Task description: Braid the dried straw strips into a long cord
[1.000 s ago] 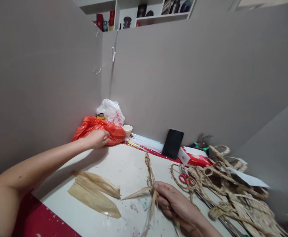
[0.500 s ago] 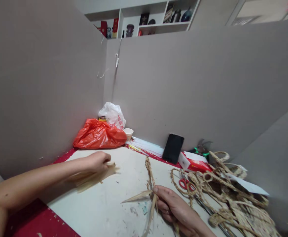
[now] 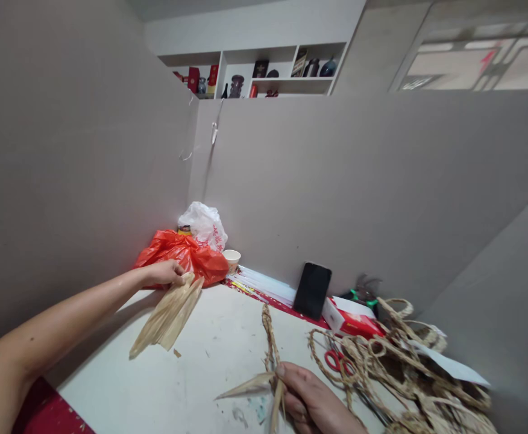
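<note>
My left hand reaches out to the left, its fingers closed on the top end of a dry, pale corn husk. The husk hangs and fans out over the white board, just in front of the red plastic bag. Near the front, my right hand pinches a braided husk cord between thumb and fingers. The finished braid points away from me, and loose husk strands stick out to the left and down from the grip.
Coiled husk braids lie heaped at the right, with red-handled scissors among them. Along the back stand a red plastic bag, a paper cup, a black phone, a red-and-white box and green-handled pliers. Grey partitions enclose the table.
My left hand has moved up and away toward the red bag, and the husk now hangs spread below it. My right hand keeps its hold on the braid. The camera has tilted up slightly.
</note>
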The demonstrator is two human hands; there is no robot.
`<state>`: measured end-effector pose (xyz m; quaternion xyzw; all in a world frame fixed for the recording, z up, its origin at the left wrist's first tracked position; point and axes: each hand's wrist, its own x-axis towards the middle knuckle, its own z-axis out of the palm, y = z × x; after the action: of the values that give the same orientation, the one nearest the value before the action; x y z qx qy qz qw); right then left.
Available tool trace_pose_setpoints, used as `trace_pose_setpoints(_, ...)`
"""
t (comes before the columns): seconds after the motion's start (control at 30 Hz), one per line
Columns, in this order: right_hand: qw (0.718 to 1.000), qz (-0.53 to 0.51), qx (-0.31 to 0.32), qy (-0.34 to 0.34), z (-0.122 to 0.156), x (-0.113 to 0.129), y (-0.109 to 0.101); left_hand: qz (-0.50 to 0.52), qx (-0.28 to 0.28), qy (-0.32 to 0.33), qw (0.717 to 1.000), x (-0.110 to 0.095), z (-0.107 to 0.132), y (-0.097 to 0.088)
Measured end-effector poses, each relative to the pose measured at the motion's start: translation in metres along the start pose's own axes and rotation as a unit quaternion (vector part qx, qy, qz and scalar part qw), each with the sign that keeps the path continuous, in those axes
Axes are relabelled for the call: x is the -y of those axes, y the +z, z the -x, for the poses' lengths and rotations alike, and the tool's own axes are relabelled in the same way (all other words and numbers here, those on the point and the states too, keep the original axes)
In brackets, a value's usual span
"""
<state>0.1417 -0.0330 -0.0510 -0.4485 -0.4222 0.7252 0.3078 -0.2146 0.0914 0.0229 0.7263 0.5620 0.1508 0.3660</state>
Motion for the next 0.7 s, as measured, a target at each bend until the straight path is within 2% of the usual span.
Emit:
trace_pose_setpoints(0.27, 1.0, -0.009, 0.0, 0.006, 0.0, 0.001, 0.001, -0.144, -0.115, 0.028, 0.982, 0.002, 0.005, -0.008)
trace_pose_setpoints(0.4, 1.0, -0.009, 0.004, 0.004, -0.001, 0.0, -0.001, -0.249, -0.164, 0.032, 0.954, -0.001, 0.017, -0.007)
trace_pose_setpoints(0.5, 1.0, -0.009, 0.004, 0.004, -0.001, 0.0, -0.001, -0.304, -0.206, 0.039, 0.929, -0.007, 0.029, 0.002)
trace_pose_setpoints(0.6, 1.0, -0.011, -0.002, -0.002, 0.0, 0.0, 0.0, -0.344, -0.192, 0.036, 0.918, -0.011, 0.039, 0.023)
trace_pose_setpoints(0.7, 1.0, -0.018, -0.008, 0.001, 0.001, 0.0, 0.002, -0.388, -0.116, 0.008, 0.914, -0.01, 0.046, 0.045)
